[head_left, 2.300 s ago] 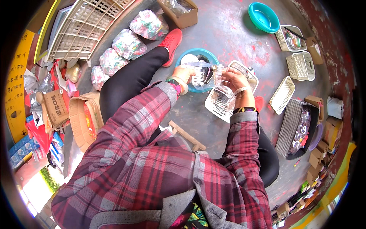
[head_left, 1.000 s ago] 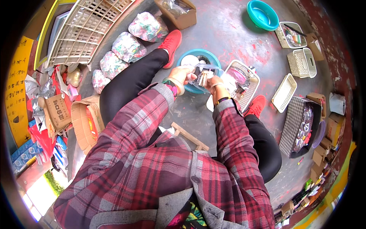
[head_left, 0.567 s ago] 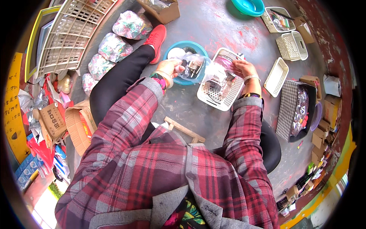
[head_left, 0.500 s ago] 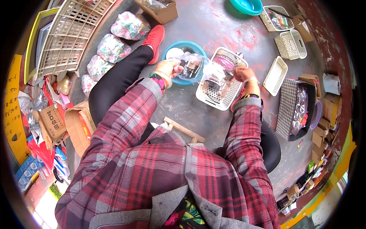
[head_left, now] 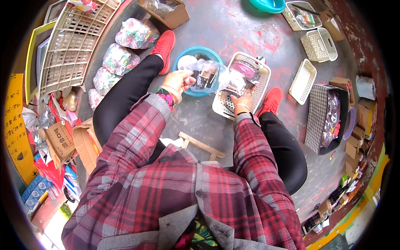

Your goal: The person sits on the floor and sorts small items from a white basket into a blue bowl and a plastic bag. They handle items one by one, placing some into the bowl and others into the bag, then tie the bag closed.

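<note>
Head-worn fisheye view, wide, facing down

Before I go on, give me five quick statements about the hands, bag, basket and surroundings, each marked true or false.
1. The left hand holds a clear plastic bag. True.
2. The right hand is at the turquoise basin behind the bag. False: it is at the white basket.
3. A pink package lies in the white basket. True.
4. The grey-checked box stands on the person's left. False: it is on the right.
5. Both shoes are red. True.
</note>
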A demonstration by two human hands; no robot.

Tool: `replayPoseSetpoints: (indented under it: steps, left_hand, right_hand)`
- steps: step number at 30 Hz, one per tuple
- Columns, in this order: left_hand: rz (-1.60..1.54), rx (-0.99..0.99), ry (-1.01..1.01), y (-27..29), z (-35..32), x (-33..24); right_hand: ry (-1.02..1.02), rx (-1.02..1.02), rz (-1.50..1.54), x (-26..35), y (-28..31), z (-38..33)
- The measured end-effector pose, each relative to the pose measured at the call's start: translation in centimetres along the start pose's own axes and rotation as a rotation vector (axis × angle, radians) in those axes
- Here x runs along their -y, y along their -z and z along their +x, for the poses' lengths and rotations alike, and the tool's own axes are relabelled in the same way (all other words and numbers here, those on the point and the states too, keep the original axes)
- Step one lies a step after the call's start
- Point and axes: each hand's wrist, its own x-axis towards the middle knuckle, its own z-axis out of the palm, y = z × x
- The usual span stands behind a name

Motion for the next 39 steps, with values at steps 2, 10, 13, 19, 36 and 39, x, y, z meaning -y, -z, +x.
replayPoseSetpoints:
  steps: [2, 10, 13, 19, 36, 39]
  left_hand:
    - [0.004, 0.008, -0.008, -0.2, -0.3, -0.1]
    - [-0.03, 0.03, -0.009, 0.1, 0.0, -0.1]
    - [-0.035, 0.014, 0.003, 0.1, 0.2, 0.0]
    - [-0.023, -0.006, -0.001, 0.2, 0.0, 0.0]
    - [0.015, -0.028, -0.003, -0.4, 0.2, 0.4]
    - [0.031, -0.034, -0.001, -0.6, 0.2, 0.6]
  right_hand:
    - [0.013, -0.041, -0.026, 0.0, -1.2, 0.2]
    - [0.023, -0.072, -0.134, 0.6, -1.3, 0.1]
    - [-0.009, -0.071, -0.087, -0.6, -2.8, 1.3]
    - [0.044, -0.004, -0.139, -2.1, -1.6, 1.4]
    - [-0.094, 0.782, 1.508, -5.4, 2.4, 0.1]
    - [0.035, 0.913, 1.575, -3.9, 5.1, -1.5]
